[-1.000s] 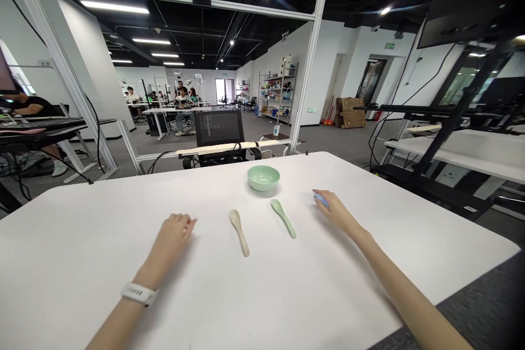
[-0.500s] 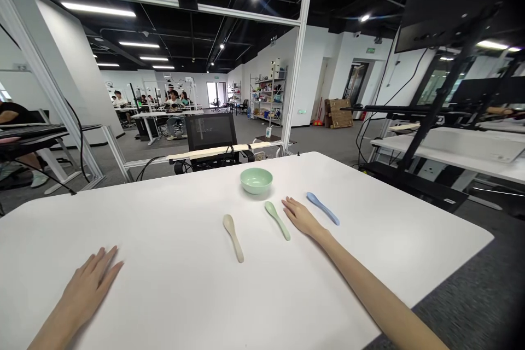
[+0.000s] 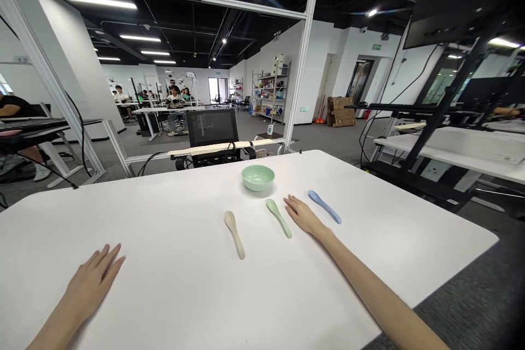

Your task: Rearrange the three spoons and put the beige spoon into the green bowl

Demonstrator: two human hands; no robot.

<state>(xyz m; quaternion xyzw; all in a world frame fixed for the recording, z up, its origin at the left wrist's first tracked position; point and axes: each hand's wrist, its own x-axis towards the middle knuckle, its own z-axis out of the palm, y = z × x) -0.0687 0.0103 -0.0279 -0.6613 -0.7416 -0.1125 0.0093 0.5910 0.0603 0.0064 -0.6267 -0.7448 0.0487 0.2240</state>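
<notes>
Three spoons lie in a row on the white table [image 3: 205, 295]: a beige spoon [image 3: 234, 234], a green spoon [image 3: 279, 217] and a blue spoon [image 3: 324, 206]. Behind them stands a pale green bowl [image 3: 258, 177]. My right hand [image 3: 302, 215] rests flat and open on the table between the green and the blue spoon, holding nothing. My left hand [image 3: 93, 277] lies flat at the near left, fingers stretched out, far from the spoons.
A black office chair [image 3: 212, 130] stands behind the table's far edge, inside a metal frame [image 3: 301, 71]. Other desks stand to the right and left. Several people sit at tables far back. The table's right edge drops to grey carpet.
My right hand let go of the blue spoon and moved left to lie between it and the green spoon. My left hand drew back to the near left and flattened.
</notes>
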